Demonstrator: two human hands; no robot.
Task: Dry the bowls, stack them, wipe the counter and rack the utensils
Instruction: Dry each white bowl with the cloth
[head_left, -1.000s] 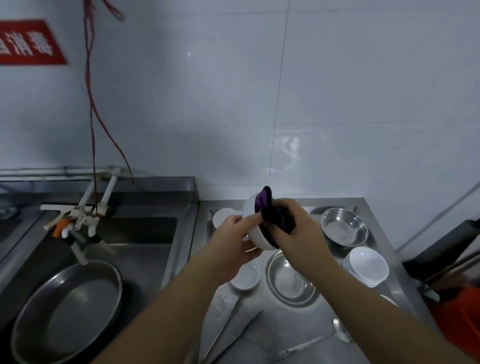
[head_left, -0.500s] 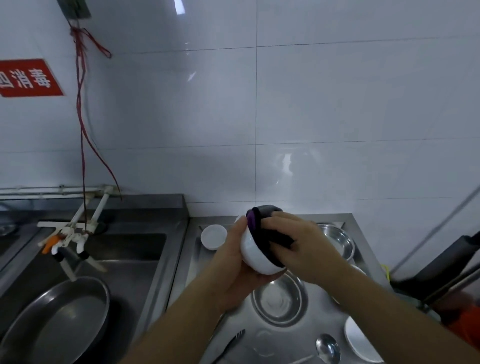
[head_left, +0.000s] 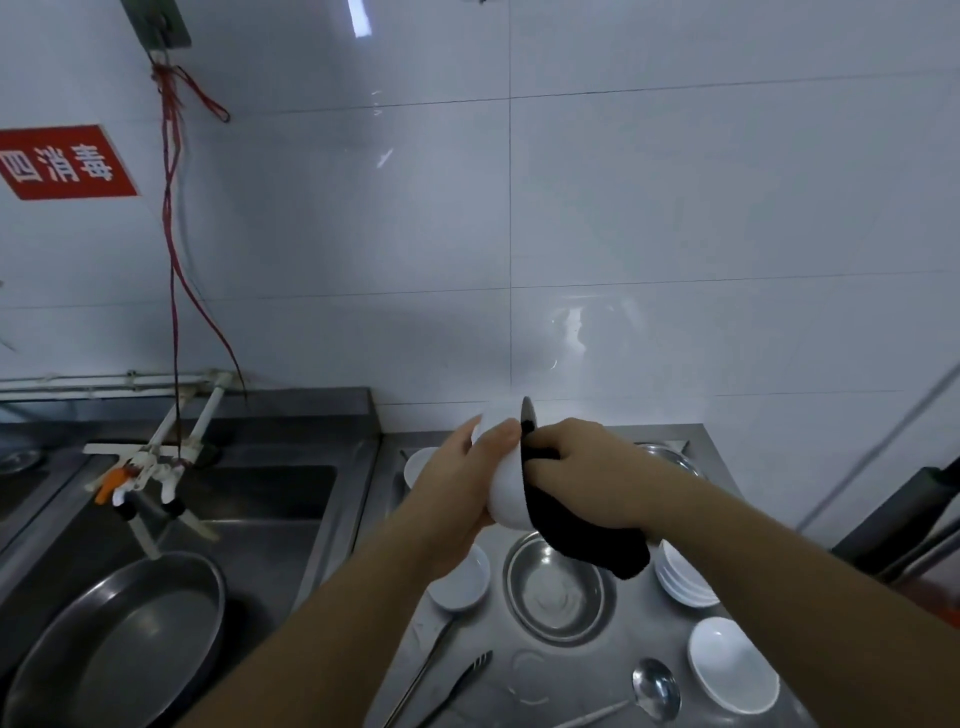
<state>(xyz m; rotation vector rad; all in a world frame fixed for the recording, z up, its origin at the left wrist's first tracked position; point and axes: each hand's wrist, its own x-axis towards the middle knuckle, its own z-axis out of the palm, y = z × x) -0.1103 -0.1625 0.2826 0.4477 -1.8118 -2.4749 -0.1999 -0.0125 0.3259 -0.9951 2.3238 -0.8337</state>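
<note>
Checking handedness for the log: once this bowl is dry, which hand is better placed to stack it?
Probably the left hand: it already grips the bowl, while the right hand is occupied holding the cloth.

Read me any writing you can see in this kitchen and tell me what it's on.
"四消毒": white characters on the red sign stuck to the white tiled wall at upper left. The sign's left end is cut off by the picture's edge, so more characters may come before these.

Nothing else is readable: the white bowl being dried, the black cloth, the steel basin and the ladle show no lettering.
</note>
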